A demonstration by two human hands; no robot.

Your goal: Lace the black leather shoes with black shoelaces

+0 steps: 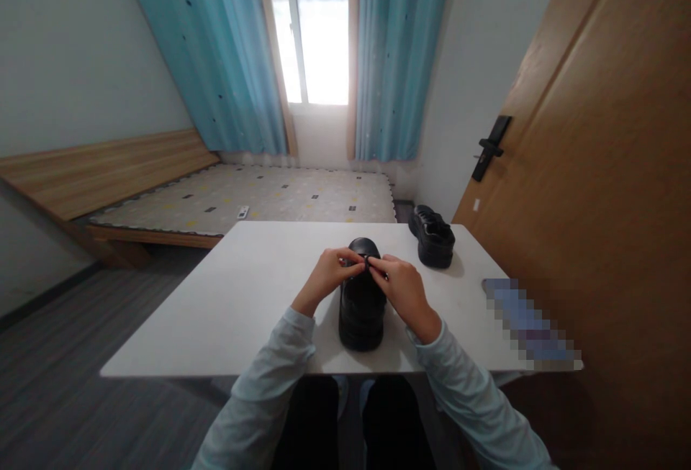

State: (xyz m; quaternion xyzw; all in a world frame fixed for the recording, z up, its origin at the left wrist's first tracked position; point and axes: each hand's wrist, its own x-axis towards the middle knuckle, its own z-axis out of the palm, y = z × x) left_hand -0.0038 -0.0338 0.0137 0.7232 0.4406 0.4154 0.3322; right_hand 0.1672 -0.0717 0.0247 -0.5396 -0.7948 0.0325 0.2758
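- Black leather, chunky sole: the shoe (361, 304) stands in the middle of the white table (242, 297), heel toward us, so its top sits right under our fingers.
- Our left hand (330, 273) and right hand (402, 286) meet over the lacing, each pinching what is probably a lace end; it is too small to tell.
- Its mate, the second shoe (432, 235), is parked well apart at the far right, clear of our elbows.

One shoe (361, 304) sits mid-table (237, 297) between both hands, another shoe (432, 235) behind to its right.
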